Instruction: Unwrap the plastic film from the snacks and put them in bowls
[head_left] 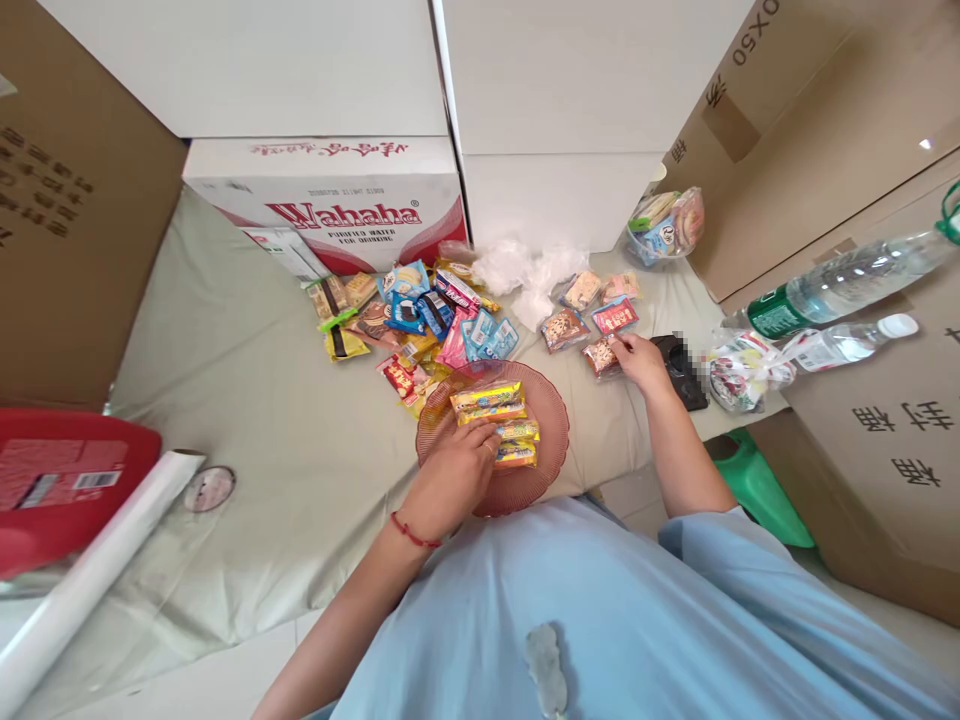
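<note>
A pink ribbed glass plate (551, 420) holds several yellow wrapped snack bars (489, 397) laid in a stack of rows. My left hand (456, 468), with a red cord bracelet at the wrist, lies over the plate, its fingers stretched across the bars. To the right, my right hand (643, 362) pinches the edge of a brown wrapped snack pack (601, 356) resting on the cloth. Just behind it are another brown snack pack (564, 329), a red packet (615, 316) and further small packs. The fingertips of my left hand partly hide the bars beneath.
Beyond the plate lies a heap of mixed snack packets (427, 310), beside crumpled clear plastic bags (525, 275). A Wahaha water carton (337, 205) stands behind. At right are a bowl of snacks (664, 228), a black tray (686, 375) and plastic bottles (847, 285).
</note>
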